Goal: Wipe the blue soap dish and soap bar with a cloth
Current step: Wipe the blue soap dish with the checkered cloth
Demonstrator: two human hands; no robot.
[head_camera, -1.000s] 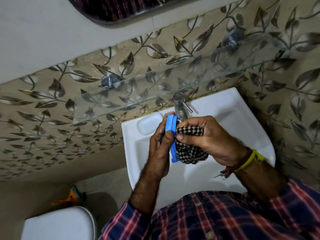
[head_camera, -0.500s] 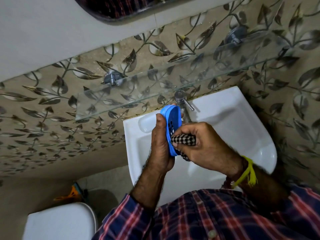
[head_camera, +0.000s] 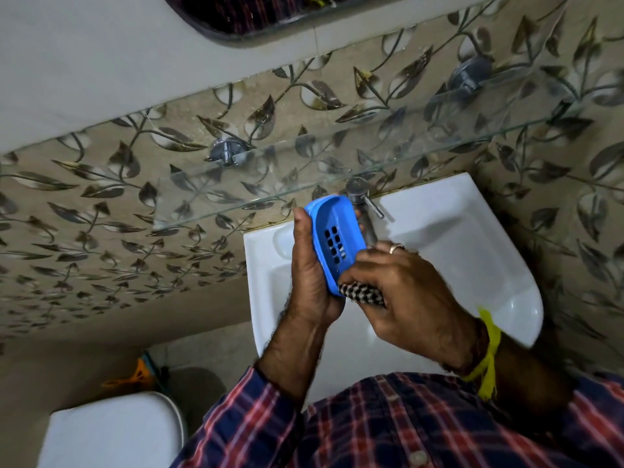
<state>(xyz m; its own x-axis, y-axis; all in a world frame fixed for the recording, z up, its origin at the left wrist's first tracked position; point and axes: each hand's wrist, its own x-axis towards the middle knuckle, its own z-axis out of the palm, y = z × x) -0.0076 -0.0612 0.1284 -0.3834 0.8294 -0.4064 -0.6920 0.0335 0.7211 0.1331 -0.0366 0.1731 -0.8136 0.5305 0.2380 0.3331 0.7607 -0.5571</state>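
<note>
The blue soap dish [head_camera: 332, 228] is an oval tray with drain holes, held above the white sink with its inside turned toward me. My left hand [head_camera: 309, 275] grips it from the left and behind. My right hand [head_camera: 401, 292] holds a black-and-white checked cloth [head_camera: 363, 294] bunched against the dish's lower end. Most of the cloth is hidden under my fingers. No soap bar shows anywhere.
The white sink [head_camera: 472, 251] is below my hands, with a chrome tap [head_camera: 363, 201] just behind the dish. A glass shelf [head_camera: 236, 201] juts from the leaf-patterned wall above it. A white toilet lid [head_camera: 111, 430] sits at lower left, and something orange [head_camera: 135, 376] lies on the floor.
The dish has turned from edge-on to show its inside and drain holes. My right hand with the cloth has slid down from the middle of the dish to its lower end.
</note>
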